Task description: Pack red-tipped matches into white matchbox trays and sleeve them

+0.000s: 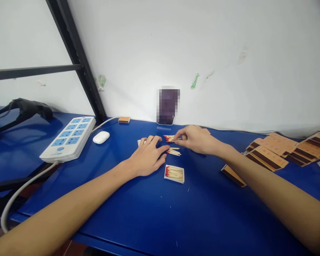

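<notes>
My left hand [146, 158] rests on the blue tabletop, fingers spread, with its index fingertip against the red heads of a small loose group of matches [175, 152]. Under its other fingers lies a mostly covered white piece [139, 143]. Just beyond, my right hand [196, 139] has thumb and index finger pinched at the stick ends of a second group of red-headed matches [168, 138]. Closer to me sits a white matchbox tray [183, 179], filled with a row of matches whose heads point left.
Many flattened matchbox sleeves [272, 151] lie at the right. Toward the wall are a closed matchbox [124, 120] and a leaning, blurred-out phone [167, 106]. At left are a white earbud case [101, 137], a power strip [70, 137] and a black metal frame [81, 60].
</notes>
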### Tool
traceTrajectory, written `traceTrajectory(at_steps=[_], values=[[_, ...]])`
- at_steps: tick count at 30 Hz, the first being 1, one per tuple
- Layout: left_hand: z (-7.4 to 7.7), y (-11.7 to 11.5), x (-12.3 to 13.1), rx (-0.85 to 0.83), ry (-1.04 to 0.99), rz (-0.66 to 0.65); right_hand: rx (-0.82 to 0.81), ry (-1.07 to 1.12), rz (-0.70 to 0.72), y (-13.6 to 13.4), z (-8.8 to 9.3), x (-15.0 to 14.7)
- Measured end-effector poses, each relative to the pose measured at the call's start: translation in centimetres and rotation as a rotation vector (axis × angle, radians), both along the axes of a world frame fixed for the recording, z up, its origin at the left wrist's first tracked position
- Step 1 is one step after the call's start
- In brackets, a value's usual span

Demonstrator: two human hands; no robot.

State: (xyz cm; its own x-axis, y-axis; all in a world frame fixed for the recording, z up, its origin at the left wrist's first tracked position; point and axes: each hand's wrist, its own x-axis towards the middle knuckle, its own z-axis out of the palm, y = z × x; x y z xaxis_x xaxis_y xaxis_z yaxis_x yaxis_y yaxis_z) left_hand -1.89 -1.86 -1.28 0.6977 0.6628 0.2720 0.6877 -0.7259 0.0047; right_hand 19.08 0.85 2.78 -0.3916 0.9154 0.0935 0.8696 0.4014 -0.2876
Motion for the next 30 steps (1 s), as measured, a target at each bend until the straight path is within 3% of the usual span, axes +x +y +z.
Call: traceTrajectory(at_steps=[3,11,21,30], values=[[0.0,0.0,-0.1,-0.002,-0.005,-0.004,0.089,-0.049,-0.063,0.3,-0.2,0.2],[0.0,0.1,-0.1,-0.009,-0.010,-0.008,0.100,-0.124,-0.064,1.1,-1.0,0.3],[0.0,0.1,-0.1,-0.008,-0.014,-0.013,0.111,-0.085,0.038,1.7,-2.0,0.6],[-0.1,0.0,0.0,0.000,0.007,-0.002,0.056,-0.044,0.084,1.6,-1.7,0.5]])
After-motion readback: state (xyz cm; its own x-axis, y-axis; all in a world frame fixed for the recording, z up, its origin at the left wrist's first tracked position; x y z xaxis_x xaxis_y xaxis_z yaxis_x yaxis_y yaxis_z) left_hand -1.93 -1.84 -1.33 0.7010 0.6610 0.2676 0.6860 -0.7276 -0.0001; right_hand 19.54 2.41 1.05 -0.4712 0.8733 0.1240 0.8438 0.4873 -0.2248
